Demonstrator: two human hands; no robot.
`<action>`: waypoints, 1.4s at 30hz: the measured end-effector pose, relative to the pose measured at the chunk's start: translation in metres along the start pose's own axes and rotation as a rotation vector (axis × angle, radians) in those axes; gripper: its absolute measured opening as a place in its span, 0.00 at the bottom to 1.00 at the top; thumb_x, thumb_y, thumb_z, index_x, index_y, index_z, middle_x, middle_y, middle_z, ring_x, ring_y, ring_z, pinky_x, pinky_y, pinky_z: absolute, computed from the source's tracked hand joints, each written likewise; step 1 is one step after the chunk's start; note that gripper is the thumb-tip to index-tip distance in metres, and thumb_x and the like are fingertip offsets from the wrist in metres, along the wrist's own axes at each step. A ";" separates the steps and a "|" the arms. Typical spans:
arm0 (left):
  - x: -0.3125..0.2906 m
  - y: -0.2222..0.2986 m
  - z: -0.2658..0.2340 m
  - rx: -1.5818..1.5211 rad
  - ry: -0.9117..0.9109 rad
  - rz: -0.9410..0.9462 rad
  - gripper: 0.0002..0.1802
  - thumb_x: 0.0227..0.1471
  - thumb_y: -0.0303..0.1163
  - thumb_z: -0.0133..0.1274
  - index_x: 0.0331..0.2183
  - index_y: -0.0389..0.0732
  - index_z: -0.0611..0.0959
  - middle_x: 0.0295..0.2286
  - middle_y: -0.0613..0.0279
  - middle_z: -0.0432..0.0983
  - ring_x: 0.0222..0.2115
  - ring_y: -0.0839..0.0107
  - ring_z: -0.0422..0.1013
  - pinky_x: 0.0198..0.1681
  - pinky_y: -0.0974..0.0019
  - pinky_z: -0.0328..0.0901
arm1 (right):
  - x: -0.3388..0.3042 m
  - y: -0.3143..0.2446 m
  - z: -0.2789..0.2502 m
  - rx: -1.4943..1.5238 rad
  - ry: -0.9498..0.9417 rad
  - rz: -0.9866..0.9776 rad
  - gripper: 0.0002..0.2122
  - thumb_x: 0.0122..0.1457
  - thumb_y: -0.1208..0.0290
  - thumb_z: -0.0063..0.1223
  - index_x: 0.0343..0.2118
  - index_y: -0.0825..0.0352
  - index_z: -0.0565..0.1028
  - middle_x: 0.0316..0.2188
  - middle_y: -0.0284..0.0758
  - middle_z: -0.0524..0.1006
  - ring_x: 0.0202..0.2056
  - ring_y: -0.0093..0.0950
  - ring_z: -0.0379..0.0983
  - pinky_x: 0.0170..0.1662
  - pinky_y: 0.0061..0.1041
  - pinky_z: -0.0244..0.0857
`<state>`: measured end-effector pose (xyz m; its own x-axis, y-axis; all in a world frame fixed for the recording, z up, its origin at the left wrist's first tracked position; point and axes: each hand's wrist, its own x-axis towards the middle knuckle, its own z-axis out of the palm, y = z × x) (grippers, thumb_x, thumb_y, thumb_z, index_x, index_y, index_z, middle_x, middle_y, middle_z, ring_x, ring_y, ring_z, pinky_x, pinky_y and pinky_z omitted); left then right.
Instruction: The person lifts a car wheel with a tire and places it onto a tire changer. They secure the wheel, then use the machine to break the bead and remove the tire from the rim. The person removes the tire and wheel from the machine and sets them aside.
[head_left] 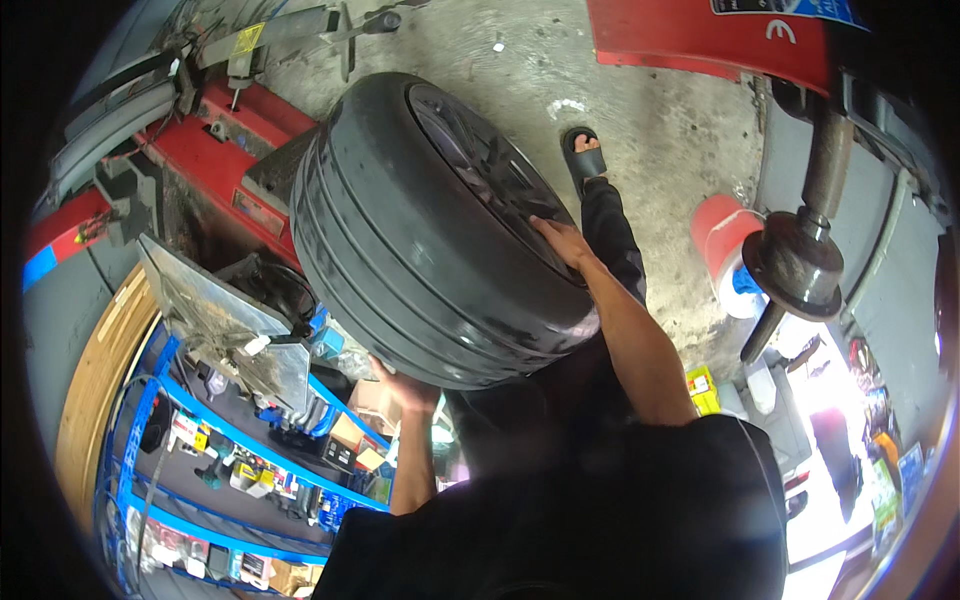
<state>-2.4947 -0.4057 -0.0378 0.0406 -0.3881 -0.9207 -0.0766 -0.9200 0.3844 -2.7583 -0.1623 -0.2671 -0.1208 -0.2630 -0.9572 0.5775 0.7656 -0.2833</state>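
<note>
A large black car wheel (pixel 420 250), a wide grooved tire on a dark spoked rim, is tilted in front of me between my arms. My right hand (pixel 565 245) grips it at the rim, with the fingers reaching in over the edge by the spokes. Beneath the tread, at the lower left, my left hand (pixel 405 388) supports the tire; its thumb shows beside the rubber, and most of its fingers are hidden. The wheel's far underside is out of sight.
Left of the wheel stands a red machine (pixel 190 150) with metal arms. Blue shelving (pixel 270 465) full of boxes fills the lower left. On the right are another red machine (pixel 700 35), a metal shaft with a cone (pixel 800 260) and a red bucket (pixel 715 235). The floor (pixel 680 160) is stained concrete.
</note>
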 end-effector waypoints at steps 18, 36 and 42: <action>0.077 -0.133 -0.100 -0.064 0.164 -0.106 0.46 0.67 0.68 0.35 0.72 0.45 0.63 0.71 0.55 0.58 0.68 0.48 0.59 0.71 0.43 0.56 | 0.000 -0.002 -0.018 0.263 -0.202 0.244 0.44 0.66 0.28 0.40 0.62 0.71 0.76 0.63 0.53 0.74 0.67 0.48 0.69 0.70 0.36 0.57; -0.013 0.053 0.202 1.616 0.196 1.351 0.35 0.60 0.40 0.48 0.66 0.39 0.72 0.67 0.39 0.62 0.69 0.39 0.55 0.72 0.39 0.47 | -0.045 -0.254 -0.013 0.044 0.568 -0.654 0.30 0.69 0.48 0.54 0.65 0.67 0.71 0.65 0.52 0.68 0.65 0.49 0.65 0.67 0.44 0.61; -0.014 0.059 0.208 1.506 0.177 1.399 0.37 0.59 0.42 0.47 0.66 0.37 0.72 0.68 0.40 0.61 0.68 0.38 0.56 0.71 0.39 0.48 | 0.007 -0.440 0.017 0.343 0.686 -1.035 0.18 0.62 0.60 0.67 0.50 0.65 0.82 0.43 0.40 0.84 0.41 0.36 0.82 0.47 0.33 0.75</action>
<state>-2.7066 -0.4431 -0.0157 -0.6908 -0.7200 -0.0662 -0.7116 0.6608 0.2388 -2.9991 -0.5107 -0.1478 -0.9638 -0.2085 -0.1663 0.1314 0.1712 -0.9764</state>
